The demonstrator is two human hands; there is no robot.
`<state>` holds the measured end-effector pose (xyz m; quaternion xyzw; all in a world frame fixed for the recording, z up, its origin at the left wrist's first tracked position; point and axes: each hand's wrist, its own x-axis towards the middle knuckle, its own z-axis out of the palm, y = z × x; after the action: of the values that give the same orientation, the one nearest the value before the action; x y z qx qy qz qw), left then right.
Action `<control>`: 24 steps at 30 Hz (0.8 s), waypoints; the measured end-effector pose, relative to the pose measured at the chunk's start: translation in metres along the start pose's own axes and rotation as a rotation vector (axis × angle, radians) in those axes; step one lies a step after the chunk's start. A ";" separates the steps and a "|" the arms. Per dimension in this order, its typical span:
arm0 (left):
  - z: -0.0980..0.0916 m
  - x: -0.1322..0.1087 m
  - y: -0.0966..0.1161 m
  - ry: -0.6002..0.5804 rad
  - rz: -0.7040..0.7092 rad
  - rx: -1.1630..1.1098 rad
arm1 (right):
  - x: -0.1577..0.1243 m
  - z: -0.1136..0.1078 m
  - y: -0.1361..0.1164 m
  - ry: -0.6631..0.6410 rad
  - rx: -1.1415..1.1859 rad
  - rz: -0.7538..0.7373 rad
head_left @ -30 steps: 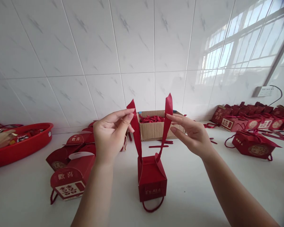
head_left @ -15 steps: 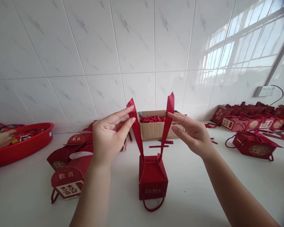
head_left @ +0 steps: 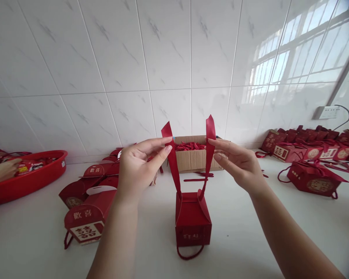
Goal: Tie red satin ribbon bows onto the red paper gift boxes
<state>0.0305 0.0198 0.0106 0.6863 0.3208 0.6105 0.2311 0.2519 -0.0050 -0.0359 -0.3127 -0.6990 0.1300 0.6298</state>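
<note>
A small red gift box (head_left: pixel 193 217) stands on the white table in front of me, with a cord loop hanging at its near side. A red ribbon (head_left: pixel 173 166) comes up from its top in two upright tails. My left hand (head_left: pixel 142 162) pinches the left tail near its upper end between thumb and fingers. At the right tail, my right hand (head_left: pixel 238 162) holds the ribbon with its fingertips at about the same height. Both tails are taut and spread slightly apart above the box.
Behind the box stands a cardboard carton (head_left: pixel 189 161) of red ribbons. Red boxes (head_left: pixel 85 221) sit at left, beside a red basin (head_left: pixel 43 180) of packets with another person's hand (head_left: pixel 2 172) in it. A bow-tied box (head_left: pixel 314 178) and several more (head_left: pixel 305 149) stand at right.
The gift box and its ribbon have shifted slightly right. My left hand has moved a little right, still pinching its tail. The other person's hand has moved slightly in the basin.
</note>
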 end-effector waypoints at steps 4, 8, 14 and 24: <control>-0.003 0.000 0.002 -0.062 -0.009 0.006 | 0.000 0.001 0.002 0.004 -0.039 -0.060; -0.003 0.001 0.002 -0.065 0.016 0.012 | 0.000 0.003 0.001 0.010 -0.106 -0.126; -0.002 0.000 0.000 -0.061 0.054 0.032 | 0.001 0.001 -0.001 0.009 -0.157 -0.167; -0.002 0.000 -0.001 -0.077 0.080 0.037 | 0.000 0.000 0.000 0.011 -0.144 -0.170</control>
<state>0.0283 0.0201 0.0099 0.7258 0.2951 0.5863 0.2060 0.2514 -0.0052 -0.0361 -0.2977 -0.7272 0.0238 0.6181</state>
